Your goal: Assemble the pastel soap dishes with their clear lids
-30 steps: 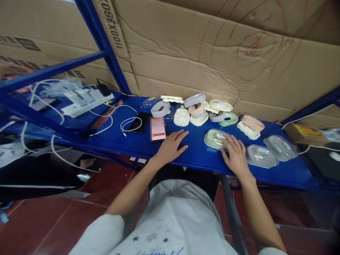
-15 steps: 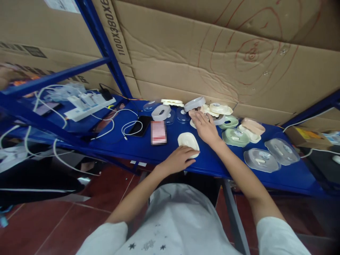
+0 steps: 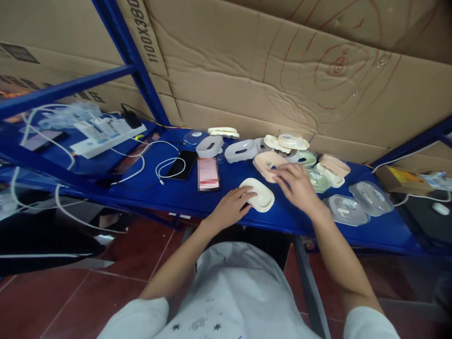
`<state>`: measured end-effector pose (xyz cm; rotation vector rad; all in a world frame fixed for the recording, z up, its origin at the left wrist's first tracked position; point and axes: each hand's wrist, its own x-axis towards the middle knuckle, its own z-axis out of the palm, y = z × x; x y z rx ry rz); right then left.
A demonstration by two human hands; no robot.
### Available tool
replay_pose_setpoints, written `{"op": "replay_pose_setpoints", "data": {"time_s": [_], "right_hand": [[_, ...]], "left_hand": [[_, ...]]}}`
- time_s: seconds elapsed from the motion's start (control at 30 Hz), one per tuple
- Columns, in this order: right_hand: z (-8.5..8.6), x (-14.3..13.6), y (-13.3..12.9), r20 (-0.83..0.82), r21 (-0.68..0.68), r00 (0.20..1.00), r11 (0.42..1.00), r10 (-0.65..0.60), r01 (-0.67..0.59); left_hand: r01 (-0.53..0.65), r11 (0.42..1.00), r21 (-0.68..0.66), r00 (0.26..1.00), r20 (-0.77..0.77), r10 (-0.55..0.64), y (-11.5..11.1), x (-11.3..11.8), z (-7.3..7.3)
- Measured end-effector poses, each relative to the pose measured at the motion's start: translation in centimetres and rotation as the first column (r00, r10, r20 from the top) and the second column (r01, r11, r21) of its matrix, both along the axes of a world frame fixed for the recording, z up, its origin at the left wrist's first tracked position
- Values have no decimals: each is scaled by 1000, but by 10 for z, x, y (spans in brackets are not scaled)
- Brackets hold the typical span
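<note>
My left hand (image 3: pixel 231 206) grips the left edge of a cream, shallow, rounded plastic dish (image 3: pixel 264 195) near the front of the blue table, its fingers over the rim. My right hand (image 3: pixel 298 184) pinches the right end of a peach plastic cover with a slot (image 3: pixel 264 161), tilted just above and behind the dish. The cover and the dish seem to be apart. Behind them a pale grey slotted cover (image 3: pixel 242 150) and stacked cream pieces (image 3: pixel 291 142) lie near the cardboard.
Clear lidded pieces (image 3: pixel 346 210) and green ones (image 3: pixel 319 180) lie to the right. A phone with a pink screen (image 3: pixel 208 174), a black phone (image 3: pixel 181 165) and a white cable are on the left. A blue rack post (image 3: pixel 141 84) and a cardboard wall (image 3: pixel 226 70) bound the space.
My right hand has come from the pile at the back toward me, bringing the peach cover. The cream dish has turned and shifted slightly right under my left hand. The grey cover lies lower.
</note>
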<state>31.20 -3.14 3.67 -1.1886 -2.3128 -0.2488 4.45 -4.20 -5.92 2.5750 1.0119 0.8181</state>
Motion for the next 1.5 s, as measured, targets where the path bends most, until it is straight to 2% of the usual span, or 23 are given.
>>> {"op": "replay_pose_setpoints", "data": {"time_s": [0.13,0.2,0.27,0.4,0.57,0.7,0.8,0.9,1.03,1.1,1.17,1.37,1.43,1.5], "right_hand": [[-38,6,-46,-180,-74,983,996,31,-45],[-56,5,-55,-264,-119,964,990,43,-77],[-70,0,-58,-317,-176,947,979,46,-107],[-84,-14,-56,-282,-238,958,963,56,-126],[-95,-21,-57,-158,-190,986,978,61,-91],[-95,-17,-61,-119,-206,988,971,103,-126],[-86,-12,-48,-93,-232,989,963,117,-136],[-70,-7,-10,-102,-218,991,970,90,-110],[-53,-7,61,-19,-150,999,987,51,-53],[-50,-9,89,43,-110,999,994,-18,22],[-53,-12,104,64,-85,994,992,-89,94],[-64,-15,94,35,-54,986,985,-160,162],[-63,-11,94,-21,-12,972,972,-235,235],[-62,-2,99,-90,26,932,934,-352,356]], "left_hand": [[-103,994,42,992,80,99,4,-5,-2],[-128,992,17,986,113,125,7,-7,-3],[-100,995,-26,988,119,102,9,-8,-4],[-52,996,-71,991,123,60,10,-9,-10],[-112,993,30,986,128,108,5,-14,-14],[-44,999,27,989,144,40,2,-17,-9],[12,1000,-16,987,163,-9,1,-18,-5],[26,999,-24,986,168,-22,-1,-20,-1],[47,998,-40,988,146,-41,-4,-20,1],[33,998,-46,988,152,-26,-5,-20,0],[11,999,-47,986,167,-3,-5,-20,0],[4,999,-42,984,179,3,-5,-20,1],[-3,999,-46,984,178,11,-5,-20,1],[-4,999,-43,984,179,11,-5,-19,1]]}}
